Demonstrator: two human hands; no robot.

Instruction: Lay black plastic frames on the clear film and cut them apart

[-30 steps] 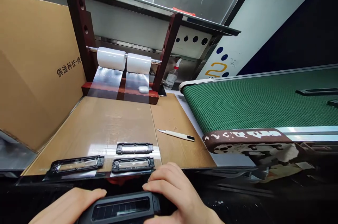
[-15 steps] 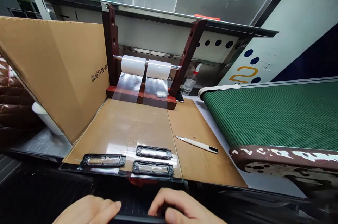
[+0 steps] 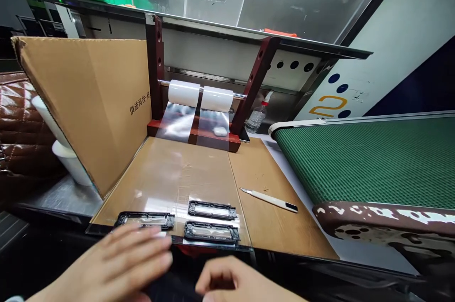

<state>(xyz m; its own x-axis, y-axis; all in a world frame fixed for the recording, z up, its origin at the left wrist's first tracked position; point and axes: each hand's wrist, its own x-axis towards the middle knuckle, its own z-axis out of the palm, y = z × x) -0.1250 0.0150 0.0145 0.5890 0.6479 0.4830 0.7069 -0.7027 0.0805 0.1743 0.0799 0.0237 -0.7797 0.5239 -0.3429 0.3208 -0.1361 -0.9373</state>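
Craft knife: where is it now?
Head view, right of centre: the craft knife lies on the brown board, between the black frames on its left and the green conveyor belt on its right.

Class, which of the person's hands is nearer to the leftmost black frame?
Left. The left hand is just in front of the leftmost black frame, its fingers overlapping the near edge in view; contact is unclear. The right hand is farther off, lower and to the right.

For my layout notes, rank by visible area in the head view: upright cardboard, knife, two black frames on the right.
1. Upright cardboard
2. Front right frame and back right frame: nearly alike; the front one's nearness makes ranking unsure.
3. Knife
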